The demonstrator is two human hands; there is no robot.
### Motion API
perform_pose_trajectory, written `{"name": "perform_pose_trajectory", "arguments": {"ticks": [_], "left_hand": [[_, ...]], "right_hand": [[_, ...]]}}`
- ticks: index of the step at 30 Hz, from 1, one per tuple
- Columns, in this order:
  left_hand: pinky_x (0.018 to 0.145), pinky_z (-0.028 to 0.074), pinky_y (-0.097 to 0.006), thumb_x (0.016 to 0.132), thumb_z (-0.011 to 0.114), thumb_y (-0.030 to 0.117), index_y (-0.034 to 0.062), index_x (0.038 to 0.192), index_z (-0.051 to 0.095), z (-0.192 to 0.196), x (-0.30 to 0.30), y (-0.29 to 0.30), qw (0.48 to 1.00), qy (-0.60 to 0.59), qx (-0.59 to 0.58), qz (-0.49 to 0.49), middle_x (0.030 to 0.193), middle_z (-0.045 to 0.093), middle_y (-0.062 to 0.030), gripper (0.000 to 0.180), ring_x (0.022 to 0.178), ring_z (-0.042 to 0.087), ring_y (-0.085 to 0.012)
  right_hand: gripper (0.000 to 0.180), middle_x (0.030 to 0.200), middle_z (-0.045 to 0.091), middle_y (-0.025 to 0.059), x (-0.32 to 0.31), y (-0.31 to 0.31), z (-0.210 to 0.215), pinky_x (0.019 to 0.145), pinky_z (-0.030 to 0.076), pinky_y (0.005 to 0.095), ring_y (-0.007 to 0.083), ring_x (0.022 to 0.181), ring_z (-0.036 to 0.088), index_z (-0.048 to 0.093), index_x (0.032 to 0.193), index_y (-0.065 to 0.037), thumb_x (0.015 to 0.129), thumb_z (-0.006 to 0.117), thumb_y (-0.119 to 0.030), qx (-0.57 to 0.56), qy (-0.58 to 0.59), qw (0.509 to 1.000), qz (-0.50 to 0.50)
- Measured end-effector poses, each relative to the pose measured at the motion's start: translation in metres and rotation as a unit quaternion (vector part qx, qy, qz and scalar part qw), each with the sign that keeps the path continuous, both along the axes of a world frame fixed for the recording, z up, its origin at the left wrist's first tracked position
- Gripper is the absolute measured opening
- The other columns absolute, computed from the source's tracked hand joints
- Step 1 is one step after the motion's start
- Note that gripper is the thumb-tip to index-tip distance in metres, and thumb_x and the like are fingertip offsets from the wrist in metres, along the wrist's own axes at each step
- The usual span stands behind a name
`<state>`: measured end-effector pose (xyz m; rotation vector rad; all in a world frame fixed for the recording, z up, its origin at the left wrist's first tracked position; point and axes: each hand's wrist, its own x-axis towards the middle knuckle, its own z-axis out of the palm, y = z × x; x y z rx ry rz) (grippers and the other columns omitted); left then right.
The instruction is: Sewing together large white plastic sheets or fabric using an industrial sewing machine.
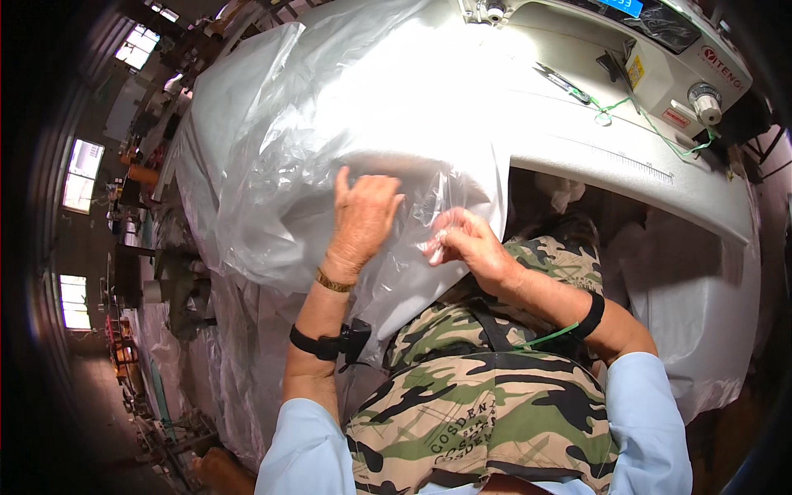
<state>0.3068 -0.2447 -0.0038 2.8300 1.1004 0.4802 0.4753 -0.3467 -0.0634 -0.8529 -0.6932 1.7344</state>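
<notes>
Right hand (466, 238) working close in front of the body, thumb and fingers drawn together, and they've got a gathered pinch of clear plastic sheeting (272, 173) between them! The film pulls up into a narrow, shiny pleat just above that grip. Over to the left hand (363, 216), just beside it: back of the hand uppermost, fingers bent and partly spread over the same sheeting, but whether they have hold of any of it, I cannot tell.

The sheeting itself lies across the left part of the white table (561, 136), crinkled and catching the glare, dropping over the front edge toward the camouflage apron (495, 396).

Up at the right stands a pale sewing machine (664, 91), its round knob (705, 103) facing out. A slim cutting tool (569, 87) lies on the table near it, green cord (605, 120) trailing from its end.

On the left wrist, a gold-coloured bracelet (332, 283); farther up that forearm, 1 black strap carrying a black device (355, 340). The right forearm wears 1 black band (591, 315).
</notes>
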Motion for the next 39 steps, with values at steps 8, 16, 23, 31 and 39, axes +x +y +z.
{"name": "perform_pose_trajectory", "arguments": {"ticks": [8,16,23,31,39], "left_hand": [[0.091,0.045,-0.053,0.081,0.075,0.026,0.0084,0.115,0.060,-0.046,-0.083,0.050,0.964,0.164,-0.012,0.211,0.109,0.066,-0.0074,0.041,0.106,0.062,-0.0301],[0.073,0.053,-0.042,0.087,0.068,0.018,0.0029,0.105,0.067,0.011,-0.052,0.006,0.985,0.125,-0.019,0.119,0.099,0.071,-0.0122,0.023,0.088,0.068,-0.0335],[0.055,0.048,-0.028,0.083,0.075,0.017,-0.0018,0.104,0.069,0.034,0.021,-0.062,0.968,-0.157,-0.197,0.014,0.085,0.069,-0.0119,0.029,0.056,0.058,-0.0151],[0.054,0.045,-0.019,0.086,0.073,0.007,-0.0027,0.105,0.068,-0.003,0.026,-0.060,0.830,-0.356,-0.415,0.109,0.076,0.062,0.0009,0.022,0.063,0.054,-0.0037],[0.062,0.044,-0.019,0.093,0.066,0.009,-0.0001,0.093,0.065,-0.015,0.024,-0.066,0.844,-0.368,-0.383,0.077,0.075,0.060,0.0030,0.009,0.068,0.054,-0.0032]], "right_hand": [[0.014,0.084,0.067,0.0122,0.009,-0.019,0.008,0.069,0.052,0.0269,0.0133,0.072,0.063,0.053,0.101,0.002,0.094,0.044,-0.006,0.073,-0.039,0.996,0.032],[0.022,0.077,0.068,0.0081,0.001,-0.026,0.021,0.066,0.052,0.0266,0.0111,0.068,0.062,0.056,0.106,0.005,0.096,0.044,-0.009,0.097,-0.141,0.985,0.002],[0.022,0.072,0.069,0.0119,-0.011,-0.029,0.030,0.065,0.054,0.0317,0.0168,0.064,0.066,0.063,0.094,0.005,0.091,0.046,-0.008,0.136,-0.257,0.956,0.031],[0.018,0.070,0.066,0.0153,-0.003,-0.033,0.035,0.064,0.053,0.0432,0.0338,0.065,0.066,0.063,0.092,-0.001,0.092,0.054,-0.016,0.259,-0.452,0.853,0.000],[0.021,0.062,0.053,0.0016,0.047,-0.041,0.002,0.056,0.043,0.0272,0.0103,0.057,0.052,0.057,0.087,-0.002,0.090,0.069,-0.018,0.124,-0.423,0.866,-0.235]]}}
